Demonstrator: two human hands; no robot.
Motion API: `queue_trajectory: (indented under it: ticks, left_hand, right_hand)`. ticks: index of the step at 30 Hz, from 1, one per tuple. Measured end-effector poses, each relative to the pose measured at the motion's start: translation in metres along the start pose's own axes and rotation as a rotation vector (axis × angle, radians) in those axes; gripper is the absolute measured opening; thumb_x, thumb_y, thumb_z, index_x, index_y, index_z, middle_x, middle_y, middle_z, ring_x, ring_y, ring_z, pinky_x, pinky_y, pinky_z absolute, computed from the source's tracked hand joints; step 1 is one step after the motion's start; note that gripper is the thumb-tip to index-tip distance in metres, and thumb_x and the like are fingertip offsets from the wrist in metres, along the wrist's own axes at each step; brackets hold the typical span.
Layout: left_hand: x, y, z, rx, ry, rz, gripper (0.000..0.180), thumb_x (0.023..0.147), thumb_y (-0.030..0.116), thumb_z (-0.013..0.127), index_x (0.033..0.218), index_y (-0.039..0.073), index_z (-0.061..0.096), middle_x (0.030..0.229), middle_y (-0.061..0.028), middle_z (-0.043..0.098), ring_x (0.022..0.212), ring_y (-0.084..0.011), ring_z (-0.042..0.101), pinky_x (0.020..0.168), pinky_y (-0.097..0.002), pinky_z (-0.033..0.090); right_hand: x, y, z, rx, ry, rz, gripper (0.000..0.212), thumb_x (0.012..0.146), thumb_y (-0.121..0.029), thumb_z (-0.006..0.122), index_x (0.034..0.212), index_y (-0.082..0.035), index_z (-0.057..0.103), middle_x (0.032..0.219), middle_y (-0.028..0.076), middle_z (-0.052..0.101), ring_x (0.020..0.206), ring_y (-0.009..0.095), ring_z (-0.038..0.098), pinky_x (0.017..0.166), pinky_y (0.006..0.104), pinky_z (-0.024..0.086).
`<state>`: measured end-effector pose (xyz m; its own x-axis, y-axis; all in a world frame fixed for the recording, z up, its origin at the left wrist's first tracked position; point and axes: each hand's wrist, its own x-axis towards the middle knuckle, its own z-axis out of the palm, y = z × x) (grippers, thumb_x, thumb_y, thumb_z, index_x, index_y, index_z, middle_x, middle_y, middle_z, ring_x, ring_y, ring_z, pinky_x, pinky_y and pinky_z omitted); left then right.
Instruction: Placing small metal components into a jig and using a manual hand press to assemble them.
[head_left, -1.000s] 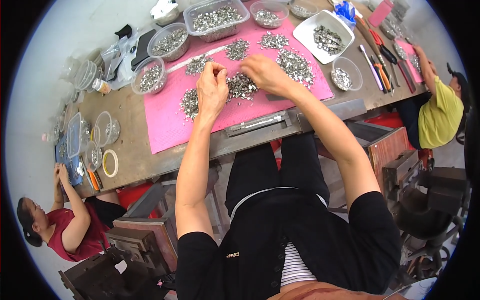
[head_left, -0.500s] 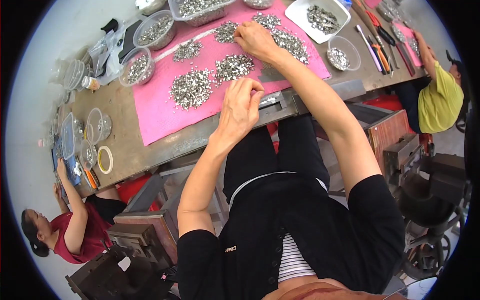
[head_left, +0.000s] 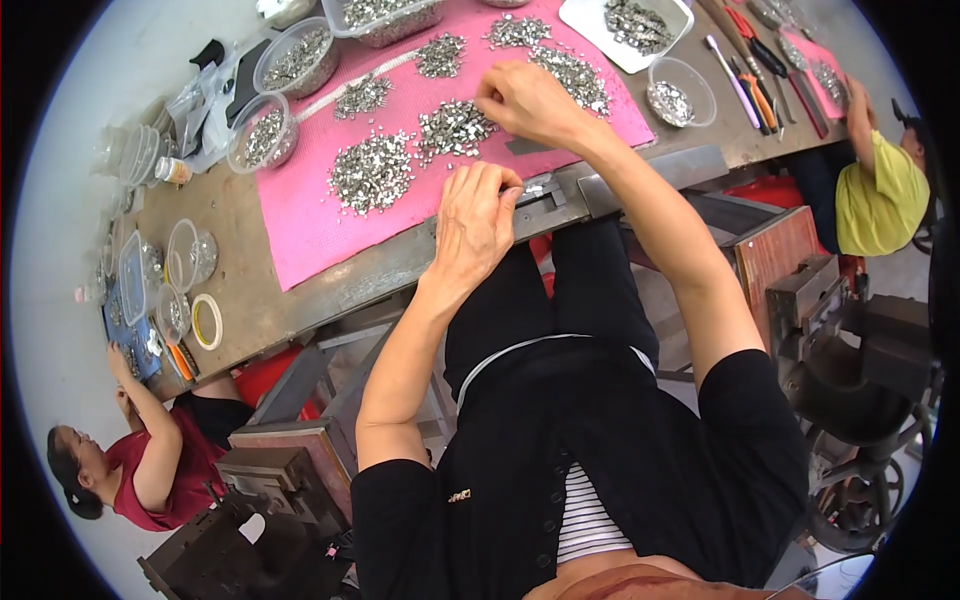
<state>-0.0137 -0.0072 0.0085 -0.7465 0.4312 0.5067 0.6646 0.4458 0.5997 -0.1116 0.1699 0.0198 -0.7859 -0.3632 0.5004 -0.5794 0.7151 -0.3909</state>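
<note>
Several heaps of small shiny metal pieces lie on a pink cloth (head_left: 300, 235) over the workbench. My right hand (head_left: 535, 103) hovers beside a middle heap of metal pieces (head_left: 455, 130), fingers bent and tips pressed together; whatever is in them is too small or hidden. Close to the bench's front edge is my left hand (head_left: 474, 225), its fingers curled and the thumb against them, with any held piece out of sight. Just right of it sits a small metal fixture (head_left: 543, 198). A larger heap of metal pieces (head_left: 372, 175) spreads to the left of both hands.
Clear tubs of metal pieces (head_left: 262, 140) stand at the back left. A white tray (head_left: 680, 22) and round tub (head_left: 710, 98) are at the right, beside pliers (head_left: 757, 100). A tape roll (head_left: 206, 322) lies left. Co-workers sit at both ends.
My right hand has drawn back toward me from a small far heap to beside the middle one. My left hand stays near the fixture. The view has shifted slightly.
</note>
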Motion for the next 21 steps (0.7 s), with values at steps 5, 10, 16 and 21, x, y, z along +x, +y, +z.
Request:
queue_trajectory:
  ticks: [5, 10, 16, 21]
  left_hand:
    - [-0.001, 0.004, 0.002, 0.087, 0.028, 0.069, 0.012, 0.084, 0.002, 0.068, 0.093, 0.002, 0.06, 0.088, -0.0121, 0.061, 0.085, -0.0327, 0.058, 0.08, -0.0412, 0.045]
    - [-0.004, 0.012, 0.004, 0.123, 0.027, 0.015, 0.014, 0.083, 0.001, 0.07, 0.094, 0.003, 0.062, 0.089, -0.012, 0.064, 0.086, -0.0327, 0.061, 0.084, -0.0442, 0.049]
    - [-0.015, 0.004, 0.005, 0.16, 0.082, 0.099, 0.021, 0.084, 0.008, 0.073, 0.104, 0.005, 0.068, 0.096, -0.0087, 0.066, 0.092, -0.0301, 0.063, 0.101, -0.0489, 0.047]
    - [-0.022, 0.007, 0.001, 0.173, 0.085, 0.029, 0.034, 0.084, 0.009, 0.074, 0.118, 0.006, 0.066, 0.105, -0.0099, 0.068, 0.099, -0.0296, 0.063, 0.104, -0.0505, 0.043]
  right_hand:
    - [-0.036, -0.015, -0.005, -0.001, -0.083, -0.026, 0.014, 0.085, -0.013, 0.067, 0.082, 0.001, 0.068, 0.084, 0.017, 0.066, 0.082, 0.037, 0.065, 0.074, 0.0464, 0.052]
    - [-0.04, -0.01, -0.007, 0.151, -0.068, 0.017, 0.015, 0.087, -0.013, 0.069, 0.09, 0.001, 0.072, 0.084, 0.015, 0.065, 0.083, 0.035, 0.065, 0.074, 0.0442, 0.053]
    - [-0.042, -0.015, -0.005, 0.124, -0.05, -0.018, 0.013, 0.086, -0.013, 0.069, 0.089, -0.001, 0.072, 0.083, 0.013, 0.065, 0.081, 0.034, 0.065, 0.074, 0.0435, 0.053]
    - [-0.043, -0.015, -0.002, -0.042, 0.019, -0.135, 0.013, 0.085, -0.011, 0.07, 0.092, -0.001, 0.068, 0.08, 0.013, 0.065, 0.079, 0.032, 0.065, 0.072, 0.042, 0.053]
